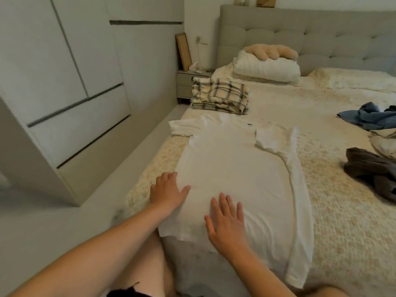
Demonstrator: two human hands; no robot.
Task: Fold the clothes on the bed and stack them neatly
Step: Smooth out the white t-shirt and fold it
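A white T-shirt [235,168] lies spread lengthwise on the cream bed cover [334,211], collar away from me. Its right sleeve is folded inward over the chest; the left sleeve sticks out flat. My left hand [167,191] lies flat with straight fingers on the shirt's left edge near the hem. My right hand [227,224] presses flat on the lower middle of the shirt. A folded stack of plaid clothes [220,96] sits beyond the collar. Unfolded blue [368,117], grey [372,170] and pale [383,142] garments lie at the right.
White pillows [265,68] with a beige plush cushion [272,51] rest against the grey padded headboard [321,37]. A grey nightstand [186,82] stands left of the bed. White wardrobe doors [64,82] line the left wall beside a narrow floor strip.
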